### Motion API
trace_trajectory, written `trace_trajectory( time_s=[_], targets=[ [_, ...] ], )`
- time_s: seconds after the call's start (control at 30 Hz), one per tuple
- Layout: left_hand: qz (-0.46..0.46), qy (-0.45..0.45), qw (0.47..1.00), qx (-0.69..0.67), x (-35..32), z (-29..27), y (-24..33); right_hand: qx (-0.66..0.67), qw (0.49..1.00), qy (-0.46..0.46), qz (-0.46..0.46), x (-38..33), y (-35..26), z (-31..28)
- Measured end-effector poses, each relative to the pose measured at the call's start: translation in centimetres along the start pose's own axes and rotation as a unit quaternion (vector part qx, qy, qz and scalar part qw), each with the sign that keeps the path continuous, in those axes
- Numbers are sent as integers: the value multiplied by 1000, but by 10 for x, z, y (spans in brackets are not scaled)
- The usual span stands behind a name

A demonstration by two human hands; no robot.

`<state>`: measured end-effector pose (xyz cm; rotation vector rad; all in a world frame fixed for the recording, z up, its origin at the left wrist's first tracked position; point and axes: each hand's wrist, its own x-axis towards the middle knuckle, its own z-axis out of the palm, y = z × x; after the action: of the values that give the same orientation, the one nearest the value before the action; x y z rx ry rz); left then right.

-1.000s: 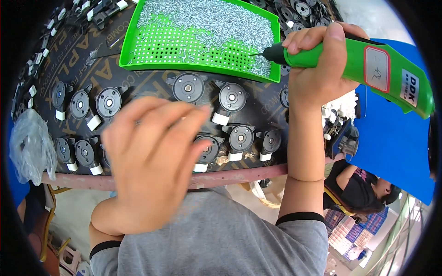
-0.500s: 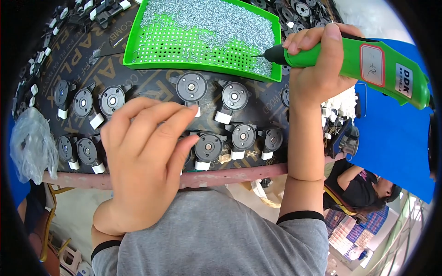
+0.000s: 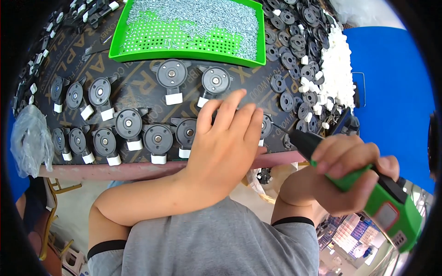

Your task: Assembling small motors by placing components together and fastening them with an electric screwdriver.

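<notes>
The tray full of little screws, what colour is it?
The tray is bright green, seen best in the head view, at the top of the board.

Dark board [image 3: 138,87]: green tray [image 3: 184,54], round blk parts [image 3: 158,139], wht clips [image 3: 336,69].

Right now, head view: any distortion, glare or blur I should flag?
Head view: strong fisheye, with the table edge bowing and a black vignette at the corners; light is bright and even, with soft shadows; the green screw tray and left hand are sharp; the green screwdriver in the right hand looks slightly soft.
</notes>
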<state>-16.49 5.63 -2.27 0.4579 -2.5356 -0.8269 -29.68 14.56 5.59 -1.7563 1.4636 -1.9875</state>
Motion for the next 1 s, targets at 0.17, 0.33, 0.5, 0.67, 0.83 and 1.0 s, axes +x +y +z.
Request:
trace_trajectory(
  time_s=[0.17,0.33,0.5,0.67,0.83,1.0],
  targets=[
    [13,28,999,33,3,24,-5,-14,999,46,22,-16,18,-2],
    [16,34,999,37,7,25,-3,-54,997,58,22,-20,19,-3],
    [8,20,1000,17,9,22,-2,-38,997,51,31,-21,24,-9],
    [5,15,1000,19,12,23,-1,6,998,-19,63,-8,24,-16],
    [20,28,999,28,12,22,-7,20,995,-20,91,-6,30,-6],
    [19,10,999,37,11,22,-6,102,988,-101,62,15,36,-31]
  ],
)
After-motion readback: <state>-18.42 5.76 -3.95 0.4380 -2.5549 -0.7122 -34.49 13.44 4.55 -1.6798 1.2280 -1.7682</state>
